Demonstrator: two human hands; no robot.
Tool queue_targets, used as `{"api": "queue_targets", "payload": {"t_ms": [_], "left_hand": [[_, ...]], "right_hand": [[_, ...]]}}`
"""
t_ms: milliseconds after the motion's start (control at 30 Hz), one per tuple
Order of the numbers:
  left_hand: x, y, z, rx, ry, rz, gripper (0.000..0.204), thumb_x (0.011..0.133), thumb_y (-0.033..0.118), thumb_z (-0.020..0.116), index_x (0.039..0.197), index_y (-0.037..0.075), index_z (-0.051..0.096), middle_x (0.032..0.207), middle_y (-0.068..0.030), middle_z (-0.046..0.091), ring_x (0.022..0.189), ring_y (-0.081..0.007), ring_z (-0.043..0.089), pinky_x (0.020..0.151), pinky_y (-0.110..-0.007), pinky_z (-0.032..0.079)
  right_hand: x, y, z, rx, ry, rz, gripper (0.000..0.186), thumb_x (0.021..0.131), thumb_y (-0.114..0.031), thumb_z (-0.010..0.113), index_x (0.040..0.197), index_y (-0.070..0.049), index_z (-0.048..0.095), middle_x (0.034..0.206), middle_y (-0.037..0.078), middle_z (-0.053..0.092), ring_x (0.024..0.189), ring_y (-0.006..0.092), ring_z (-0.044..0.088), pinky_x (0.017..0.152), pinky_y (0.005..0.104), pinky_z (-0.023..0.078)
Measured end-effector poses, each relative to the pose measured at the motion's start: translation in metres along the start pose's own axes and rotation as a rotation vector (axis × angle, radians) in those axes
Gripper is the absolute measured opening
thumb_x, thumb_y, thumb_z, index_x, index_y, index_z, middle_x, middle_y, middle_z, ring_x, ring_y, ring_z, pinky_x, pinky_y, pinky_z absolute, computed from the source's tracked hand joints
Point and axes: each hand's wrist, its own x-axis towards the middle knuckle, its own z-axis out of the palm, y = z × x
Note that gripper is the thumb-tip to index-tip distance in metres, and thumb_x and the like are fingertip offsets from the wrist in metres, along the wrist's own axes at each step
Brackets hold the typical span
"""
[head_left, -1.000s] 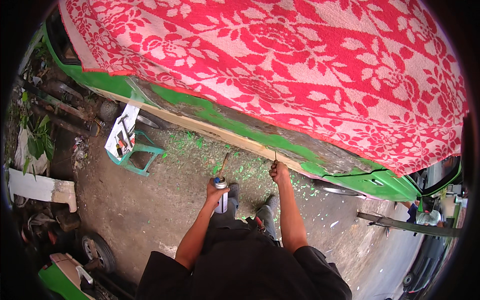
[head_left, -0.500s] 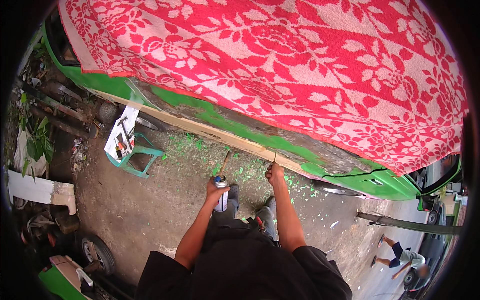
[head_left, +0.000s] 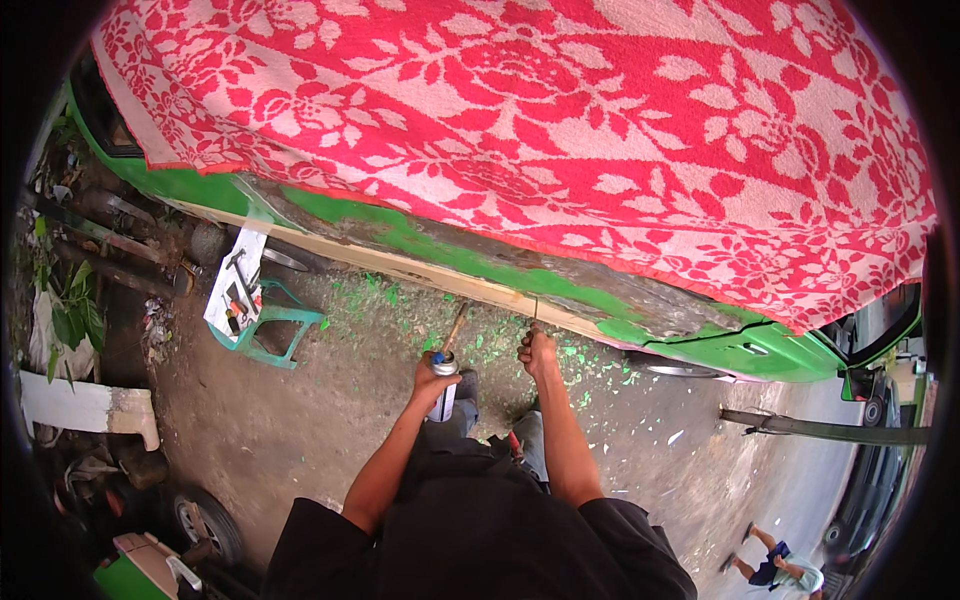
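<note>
My left hand (head_left: 430, 380) is wrapped round a metal spray-type can (head_left: 445, 398) with a blue knob on top. A thin tan, tube-like piece (head_left: 457, 325) points up and away from it. My right hand (head_left: 540, 352) is closed on a thin dark tool (head_left: 536, 308), seen edge-on. Its tip overlaps the beige lower strip (head_left: 460, 287) of a green car (head_left: 430, 243); I cannot tell whether it touches. Above that strip the side panel has bare greyish patches (head_left: 650, 295) with ragged green paint round them.
A red and pink floral cloth (head_left: 520, 110) drapes over the car. Green paint flakes (head_left: 380, 315) litter the ground. To the left, tools and a white sheet (head_left: 222, 290) rest on a teal stool (head_left: 285, 318). A loose wheel (head_left: 208, 525), a post (head_left: 820, 430) and a person (head_left: 790, 570) are farther out.
My right hand has shifted slightly left and lower along the car with the thin tool. My left hand keeps hold of the can. The person at lower right has moved down in the picture.
</note>
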Motion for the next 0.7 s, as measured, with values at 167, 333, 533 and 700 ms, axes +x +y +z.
{"api": "queue_targets", "payload": {"t_ms": [167,333,533,700], "left_hand": [[0.0,0.009,-0.001,-0.046,-0.04,-0.003,0.046,0.061,0.004,0.081,0.097,0.007,0.052,0.086,-0.0048,0.061,0.081,-0.0167,0.061,0.073,-0.035,0.049],[-0.001,0.008,-0.002,-0.065,-0.041,-0.037,0.048,0.06,0.002,0.08,0.099,0.007,0.052,0.087,-0.0046,0.061,0.081,-0.0169,0.061,0.072,-0.035,0.049],[0.0,0.003,-0.013,-0.084,-0.035,-0.034,0.052,0.058,-0.003,0.08,0.101,0.007,0.05,0.088,-0.0045,0.06,0.081,-0.0169,0.061,0.071,-0.034,0.049],[-0.001,0.006,-0.006,-0.087,0.0,-0.041,0.053,0.058,-0.003,0.08,0.1,0.007,0.05,0.089,-0.0047,0.06,0.081,-0.0168,0.06,0.071,-0.034,0.049]], "right_hand": [[0.003,-0.002,-0.034,0.085,-0.122,0.043,0.01,0.098,-0.023,0.046,0.091,-0.018,0.052,0.064,-0.001,0.043,0.041,0.007,0.028,0.033,0.0209,0.02],[0.009,0.023,-0.009,0.147,-0.037,0.03,0.014,0.099,-0.026,0.046,0.091,-0.015,0.051,0.065,-0.001,0.042,0.043,0.0077,0.03,0.034,0.0215,0.021],[0.007,0.024,-0.005,0.088,-0.045,0.007,0.019,0.099,-0.027,0.045,0.085,-0.015,0.049,0.064,0.0,0.04,0.042,0.009,0.03,0.034,0.0237,0.02],[0.016,0.026,-0.001,0.187,0.104,-0.069,0.02,0.099,-0.027,0.046,0.086,-0.013,0.047,0.063,0.001,0.04,0.041,0.0105,0.031,0.034,0.0257,0.022]]}}
